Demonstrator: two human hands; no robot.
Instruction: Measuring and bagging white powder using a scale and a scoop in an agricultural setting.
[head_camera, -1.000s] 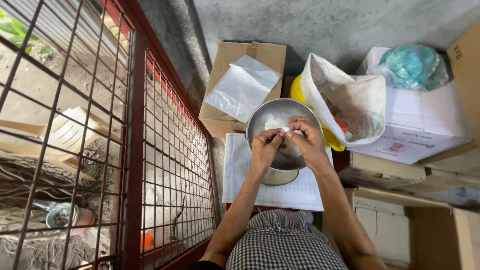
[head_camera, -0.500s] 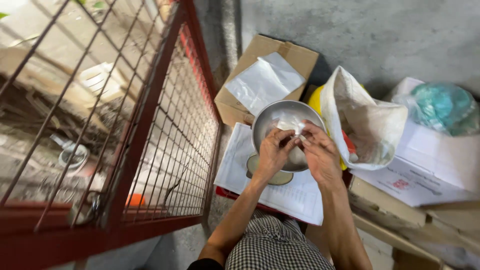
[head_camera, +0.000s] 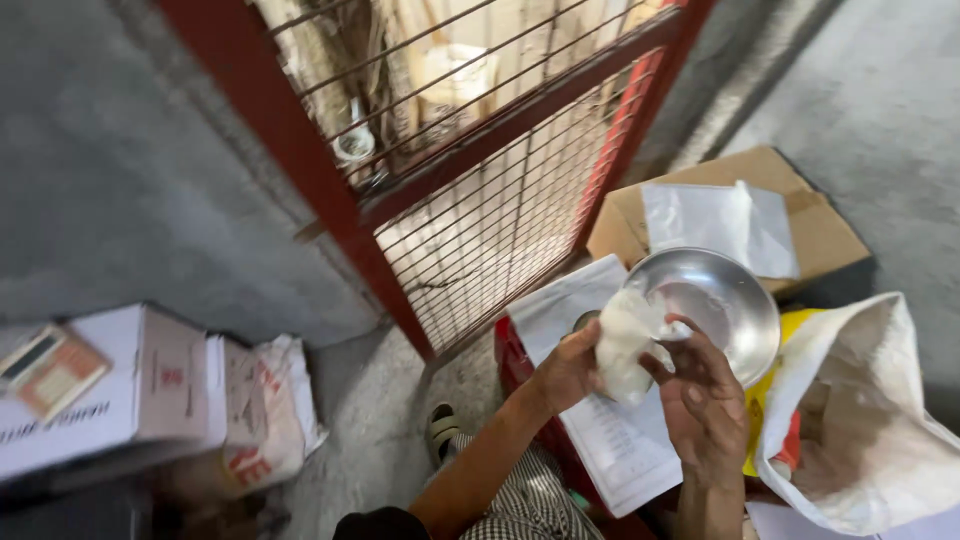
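My left hand (head_camera: 565, 372) and my right hand (head_camera: 703, 398) together hold a small white filled plastic bag (head_camera: 628, 343) just in front of a round steel bowl (head_camera: 715, 305). The left hand grips the bag's left side. The right hand's fingers pinch it from the right and below. The bowl stands on a white sheet of paper (head_camera: 600, 440) laid over a red crate (head_camera: 512, 360). What is inside the bowl is hidden by glare and the bag.
A red metal mesh gate (head_camera: 480, 190) rises to the left of the bowl. A cardboard box (head_camera: 800, 215) with clear plastic bags on it lies behind the bowl. An open white sack (head_camera: 870, 420) stands at right. White cartons (head_camera: 140, 385) sit at lower left on the concrete floor.
The view has swung sharply to the left. My hands have lifted the white bag out of the bowl and hold it in front of the rim.
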